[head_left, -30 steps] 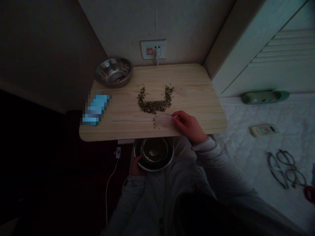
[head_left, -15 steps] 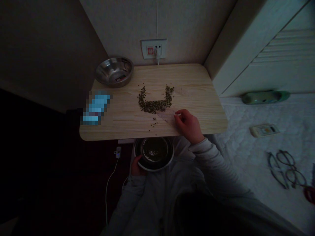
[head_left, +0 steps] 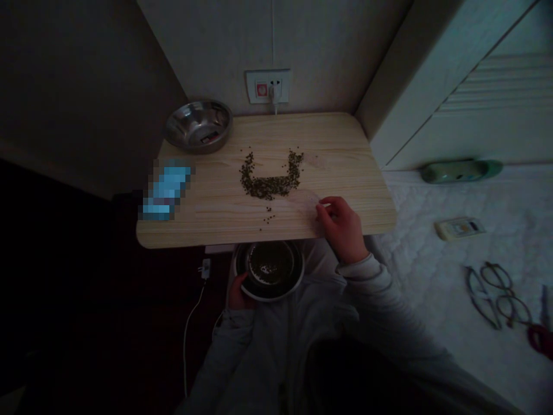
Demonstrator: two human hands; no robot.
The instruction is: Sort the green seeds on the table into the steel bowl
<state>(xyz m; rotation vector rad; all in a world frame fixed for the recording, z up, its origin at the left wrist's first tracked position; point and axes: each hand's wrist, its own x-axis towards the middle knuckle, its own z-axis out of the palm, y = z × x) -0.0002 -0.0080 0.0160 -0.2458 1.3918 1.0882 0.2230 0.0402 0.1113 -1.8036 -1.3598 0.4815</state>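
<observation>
My left hand grips the left rim of a bowl below the table's front edge, with many small dark green beans inside it. Over the right front of the table, my right hand pinches a thin, clear plastic sheet; its exact outline is hard to see. To the left of that sheet, small green beans lie on the tabletop in a U-shaped band. A few stray beans are scattered between the band and the front edge.
The wooden table bears a steel bowl at back left and a blurred-out lit screen. Behind is a wall socket. On the white bedding at right lie a green case, a remote, glasses and red-handled scissors.
My right hand has moved a little to the right with the clear sheet, away from the beans. The left hand and its bowl stay in place.
</observation>
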